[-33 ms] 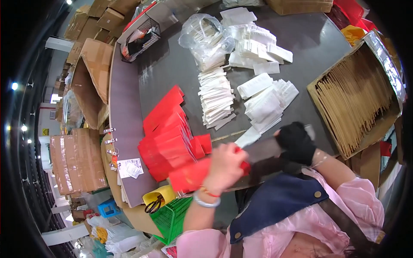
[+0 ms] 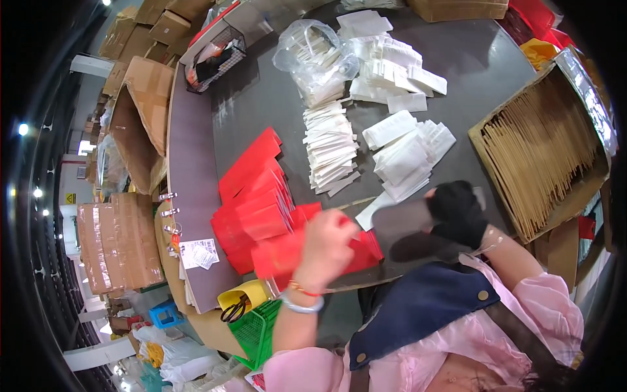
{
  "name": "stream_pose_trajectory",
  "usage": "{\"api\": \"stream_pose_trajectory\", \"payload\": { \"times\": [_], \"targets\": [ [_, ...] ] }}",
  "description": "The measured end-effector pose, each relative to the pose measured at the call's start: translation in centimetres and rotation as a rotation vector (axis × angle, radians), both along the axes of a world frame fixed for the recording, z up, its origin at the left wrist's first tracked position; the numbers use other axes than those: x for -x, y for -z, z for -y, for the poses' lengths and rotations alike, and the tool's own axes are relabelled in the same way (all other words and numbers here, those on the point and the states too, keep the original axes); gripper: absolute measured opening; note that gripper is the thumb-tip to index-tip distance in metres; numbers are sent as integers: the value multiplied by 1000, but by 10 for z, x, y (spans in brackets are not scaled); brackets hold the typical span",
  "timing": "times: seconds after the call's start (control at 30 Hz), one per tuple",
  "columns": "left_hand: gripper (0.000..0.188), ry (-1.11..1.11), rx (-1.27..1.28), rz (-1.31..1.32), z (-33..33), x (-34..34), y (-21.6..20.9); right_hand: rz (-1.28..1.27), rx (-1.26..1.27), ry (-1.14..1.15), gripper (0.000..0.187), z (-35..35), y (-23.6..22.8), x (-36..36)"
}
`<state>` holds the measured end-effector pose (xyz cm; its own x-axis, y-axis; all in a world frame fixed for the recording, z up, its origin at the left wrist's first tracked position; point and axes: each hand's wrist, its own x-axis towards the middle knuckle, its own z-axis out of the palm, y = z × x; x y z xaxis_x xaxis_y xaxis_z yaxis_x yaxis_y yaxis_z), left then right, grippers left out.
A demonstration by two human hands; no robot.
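My bare left hand (image 2: 324, 251), with a red cord and a pale bangle at its wrist, is curled with its fingers pinched over a red paper envelope (image 2: 277, 258). The envelope stretches out on both sides of the hand along the table's near edge. In a black fingerless glove, my right hand (image 2: 457, 212) grips a dark grey flat thing (image 2: 406, 230), smeared by motion, whose kind I cannot make out. Left of my left hand lies a fanned pile of red envelopes (image 2: 251, 209). White paper slips (image 2: 408, 157) lie beyond my hands, one strip reaching toward the grey thing.
A row of white slips (image 2: 328, 147) runs up to a clear plastic bag (image 2: 313, 59). At right stands a carton of brown card sheets (image 2: 539, 150). A wire basket (image 2: 215, 62) is far left; scissors (image 2: 235, 308) sit in a yellow holder by a green crate (image 2: 261, 333).
My left hand has shifted slightly left with the red envelope. My right hand has moved a little, and the dark grey thing now shows more plainly between the hands.
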<state>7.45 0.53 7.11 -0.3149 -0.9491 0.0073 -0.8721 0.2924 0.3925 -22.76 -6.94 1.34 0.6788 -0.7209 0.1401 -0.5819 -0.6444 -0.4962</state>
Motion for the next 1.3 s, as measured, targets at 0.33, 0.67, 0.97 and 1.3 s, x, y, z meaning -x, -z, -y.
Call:
{"api": "stream_pose_trajectory", "payload": {
  "times": [0.33, 0.67, 0.97, 1.3],
  "targets": [
    [94, -755, -56, -35, -63, 38, 101, -140, 32, 33, 62, -8, -14, -9],
    [82, -697, -60, -181, -57, 33, 98, -260, -99, -219, 59, -30, 32, -68],
    [18, -590, 190, 126, 41, -32, 130, 189, 47, 255, 48, 25, 18, 40],
    [16, -360, -3, -138, 22, 23, 101, -326, 93, 956, 37, 42, 82, 316]
  ]
}}
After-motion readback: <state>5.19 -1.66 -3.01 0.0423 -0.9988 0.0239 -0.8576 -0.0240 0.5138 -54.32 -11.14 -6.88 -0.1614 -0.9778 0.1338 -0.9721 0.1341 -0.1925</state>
